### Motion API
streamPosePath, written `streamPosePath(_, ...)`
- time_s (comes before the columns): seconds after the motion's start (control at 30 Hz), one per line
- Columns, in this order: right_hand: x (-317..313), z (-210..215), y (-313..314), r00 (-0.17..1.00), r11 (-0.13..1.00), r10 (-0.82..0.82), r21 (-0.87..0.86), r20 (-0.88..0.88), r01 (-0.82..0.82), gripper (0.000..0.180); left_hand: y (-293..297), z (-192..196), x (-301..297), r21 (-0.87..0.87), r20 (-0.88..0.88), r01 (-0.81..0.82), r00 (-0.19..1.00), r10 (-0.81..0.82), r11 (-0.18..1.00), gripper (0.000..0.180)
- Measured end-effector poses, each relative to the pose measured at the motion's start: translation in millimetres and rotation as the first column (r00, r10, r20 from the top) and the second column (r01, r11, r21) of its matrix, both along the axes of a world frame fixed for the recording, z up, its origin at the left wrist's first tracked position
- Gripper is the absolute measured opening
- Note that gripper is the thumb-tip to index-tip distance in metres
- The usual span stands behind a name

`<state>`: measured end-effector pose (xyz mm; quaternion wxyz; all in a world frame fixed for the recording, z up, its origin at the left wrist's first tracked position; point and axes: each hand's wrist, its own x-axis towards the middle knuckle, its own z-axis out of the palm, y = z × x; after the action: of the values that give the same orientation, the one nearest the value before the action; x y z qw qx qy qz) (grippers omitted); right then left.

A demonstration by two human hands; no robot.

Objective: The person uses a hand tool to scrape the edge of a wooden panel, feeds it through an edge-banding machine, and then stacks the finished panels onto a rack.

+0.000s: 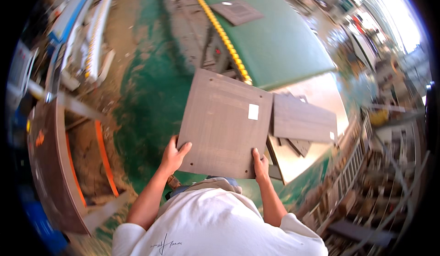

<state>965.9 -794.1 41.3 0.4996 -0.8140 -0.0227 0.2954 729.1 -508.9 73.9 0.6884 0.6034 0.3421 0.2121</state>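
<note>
Both hands (173, 156) (261, 165) raised, fingers curled, gripping.

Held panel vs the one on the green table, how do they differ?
The held panel is gripped at its near edge by the left hand and right hand; the far panel lies flat on the green table, untouched. The held panel carries a white sticker; none shows on the far panel. The held panel looks much larger, though it is nearer. Both are grey-brown and roughly square.
</note>
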Motion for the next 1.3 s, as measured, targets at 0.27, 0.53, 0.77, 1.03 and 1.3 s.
streamPosePath(0.27, 2, 5, -102, 0.885, 0.906, -0.406, 0.031, -0.227, 0.423, 0.085, -45, -7, 122, 0.098, -0.203, 0.434, 0.890, -0.409, 0.896, 0.068)
streamPosePath(0.53, 18, -87, -222, 0.514, 0.528, -0.846, -0.079, -0.143, 0.846, 0.092, -108, -36, 339, 0.155, -0.377, 0.773, 0.622, -0.686, 0.615, 0.064)
streamPosePath(0.77, 83, -63, -194, 0.392, 0.407, -0.908, -0.091, -0.146, 0.909, 0.094, 25, -80, 522, -0.246, -0.321, 0.089, 0.932, -0.168, 0.965, 0.067)
streamPosePath(1.03, 139, -47, -164, 0.308, 0.331, -0.941, -0.189, -0.140, 0.925, 0.095, 5, -101, 546, -0.675, -0.426, -0.144, 0.877, -0.222, 0.724, 0.080)
streamPosePath(1.3, 138, -44, -171, 0.327, 0.348, -0.934, -0.164, -0.141, 0.923, 0.092, -17, -94, 565, -0.957, -0.185, -0.156, 0.978, -0.101, 0.242, 0.077)
